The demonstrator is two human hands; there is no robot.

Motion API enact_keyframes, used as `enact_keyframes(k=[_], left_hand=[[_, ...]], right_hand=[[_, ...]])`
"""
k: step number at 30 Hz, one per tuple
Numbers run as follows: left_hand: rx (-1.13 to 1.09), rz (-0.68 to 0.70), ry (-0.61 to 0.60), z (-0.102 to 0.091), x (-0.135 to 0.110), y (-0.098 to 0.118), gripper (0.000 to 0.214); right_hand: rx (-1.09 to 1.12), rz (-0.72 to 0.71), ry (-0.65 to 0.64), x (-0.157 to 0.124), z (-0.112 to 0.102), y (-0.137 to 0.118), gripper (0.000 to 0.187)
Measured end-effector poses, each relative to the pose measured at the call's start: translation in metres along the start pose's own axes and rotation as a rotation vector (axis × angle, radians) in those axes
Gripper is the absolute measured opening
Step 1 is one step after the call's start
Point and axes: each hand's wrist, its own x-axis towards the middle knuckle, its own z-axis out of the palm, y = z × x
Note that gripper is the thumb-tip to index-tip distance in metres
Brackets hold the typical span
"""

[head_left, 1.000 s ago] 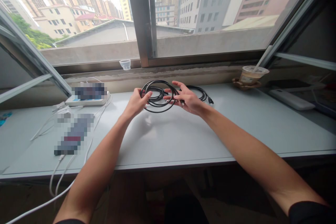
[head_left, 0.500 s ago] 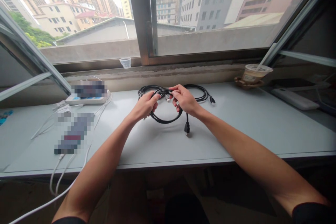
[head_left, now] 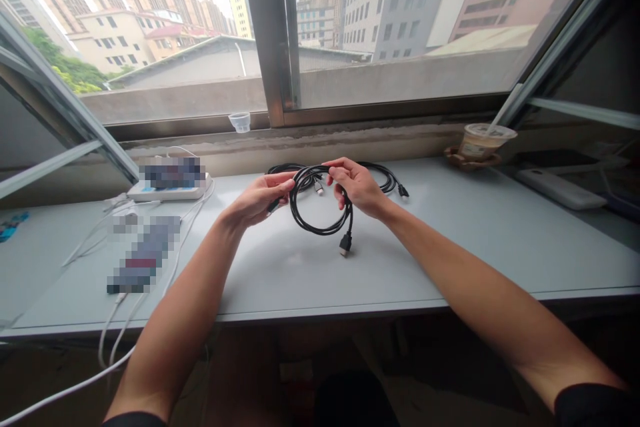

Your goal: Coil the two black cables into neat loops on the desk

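A black HDMI cable (head_left: 320, 233), wound into a round coil, is held up over the table between my hands. My right hand (head_left: 357, 188) is closed on the coil's upper right side. One HDMI plug (head_left: 345, 244) hangs below that hand. My left hand (head_left: 263, 199) pinches the cable at the coil's left side, and a dark plug end (head_left: 273, 205) shows under its fingers. Behind the hands two more black coiled cables lie on the table, the left coil (head_left: 285, 168) partly covered and the right coil (head_left: 387, 177) with its plug (head_left: 403, 192) pointing right.
A power strip (head_left: 167, 192) with white cords and a blurred dark device (head_left: 145, 253) occupy the left of the table (head_left: 300, 293). At the back right stands a drink cup (head_left: 480, 143) with a straw. A small clear cup (head_left: 240, 122) sits on the window ledge.
My left hand has shifted slightly left, from the coil's top to its left side, with a plug end now showing by it. The hanging plug has swung a little left.
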Motion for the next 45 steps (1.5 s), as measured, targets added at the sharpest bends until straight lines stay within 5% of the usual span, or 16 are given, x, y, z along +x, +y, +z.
enact_keyframes(k=[7,13,16,21,25,29,35,38,41,43,45], left_hand=[[0.180,-0.096,0.009,0.007,-0.001,-0.008,0.050],[0.705,0.195,0.191,0.039,0.004,-0.016,0.047],[0.825,0.320,0.322,0.037,0.012,-0.024,0.037],[0.862,0.210,0.454,0.025,0.014,-0.028,0.036],[1.187,0.215,0.403,0.033,0.006,-0.023,0.058],[1.507,0.119,0.325,0.039,0.002,-0.017,0.038],[1.648,0.030,0.074,0.039,0.001,-0.019,0.036],[1.665,0.029,0.040,0.037,0.002,-0.012,0.040],[1.640,0.048,0.109,0.022,0.014,0.000,0.038],[1.602,0.069,0.172,0.003,0.032,0.009,0.035],[1.566,0.059,0.235,-0.018,0.056,0.017,0.033]], right_hand=[[-0.173,0.028,-0.060,-0.004,0.005,0.005,0.057],[-0.295,0.039,-0.095,-0.008,0.014,-0.006,0.049],[-0.167,0.090,-0.066,-0.008,0.021,-0.006,0.050],[0.103,0.285,-0.038,-0.007,0.031,0.003,0.039],[0.140,0.325,0.012,-0.006,0.037,0.011,0.055],[-0.018,0.287,-0.077,-0.007,0.034,0.023,0.065],[-0.333,0.221,-0.258,-0.014,0.034,0.032,0.055],[-0.551,0.038,-0.202,-0.002,0.018,0.026,0.053],[-0.816,-0.145,0.051,0.017,-0.026,0.023,0.046],[-1.059,-0.130,0.265,0.025,-0.063,0.027,0.045],[-1.235,0.034,0.349,0.028,-0.096,0.035,0.051]])
